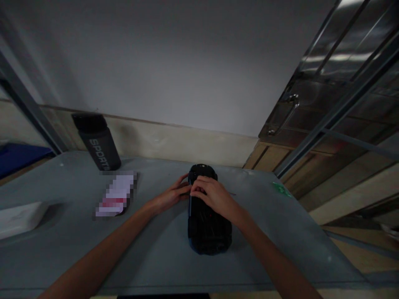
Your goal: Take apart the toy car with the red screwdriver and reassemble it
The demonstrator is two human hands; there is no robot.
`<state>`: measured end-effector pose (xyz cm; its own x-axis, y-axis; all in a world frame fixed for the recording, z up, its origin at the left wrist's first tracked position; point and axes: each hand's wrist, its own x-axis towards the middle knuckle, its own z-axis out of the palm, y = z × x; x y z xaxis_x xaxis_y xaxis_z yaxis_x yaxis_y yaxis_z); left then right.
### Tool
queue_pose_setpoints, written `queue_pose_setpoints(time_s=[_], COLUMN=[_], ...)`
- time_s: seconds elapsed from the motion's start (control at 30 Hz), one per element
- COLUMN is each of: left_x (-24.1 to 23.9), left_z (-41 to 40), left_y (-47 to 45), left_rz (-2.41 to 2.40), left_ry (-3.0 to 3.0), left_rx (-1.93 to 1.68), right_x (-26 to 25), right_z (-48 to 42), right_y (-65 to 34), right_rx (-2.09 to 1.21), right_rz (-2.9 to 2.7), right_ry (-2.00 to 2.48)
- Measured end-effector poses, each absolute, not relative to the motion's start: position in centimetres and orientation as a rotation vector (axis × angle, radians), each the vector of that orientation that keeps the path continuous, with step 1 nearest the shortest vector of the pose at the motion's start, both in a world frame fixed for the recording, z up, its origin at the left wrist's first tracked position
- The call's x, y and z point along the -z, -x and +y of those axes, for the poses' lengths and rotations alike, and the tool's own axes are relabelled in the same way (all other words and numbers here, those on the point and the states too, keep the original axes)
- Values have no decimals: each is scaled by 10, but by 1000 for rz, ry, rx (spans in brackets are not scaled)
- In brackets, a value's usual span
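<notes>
A toy car (209,228) lies upside down on the grey table, its black underside facing up and a bluish body edge showing along the left. Against the car's left side rests my left hand (171,197), fingers stretched out and apart, some tips touching it near the far end. My right hand (215,195) is over the far half of the underside, thumb and fingers pinched together. Whatever is between those fingertips, if anything, is too small or hidden to make out. A thin dark piece (232,194) shows just right of my right hand.
On the grey table (149,257), a dark sports bottle (99,145) stands at the back left. A pixelated phone-like item (116,195) and a white case (20,219) lie to the left. Green scrap (282,189) lies at the right edge, near a metal frame post (299,149).
</notes>
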<state>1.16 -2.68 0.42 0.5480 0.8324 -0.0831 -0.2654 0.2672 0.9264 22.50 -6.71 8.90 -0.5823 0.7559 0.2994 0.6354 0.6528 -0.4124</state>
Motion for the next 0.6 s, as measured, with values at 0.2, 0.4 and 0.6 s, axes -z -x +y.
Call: queue_pose_setpoints(time_s=[0.2,0.4,0.6], left_x=[-11,-16,-17], left_z=[-29,-31,-32], left_y=[-12,-14,-8], left_rz=[675,670,680], left_ry=[-1017,-1007,-1098], left_rx=[-803,-791,-740], right_x=[-84,-70,-35], right_z=[-65,-35,-25], right_y=[-229,-281,-337], right_rx=[-449,-429,-386], right_rz=[-2288,-1817,-2127], right_ry=[1038,1216,1373])
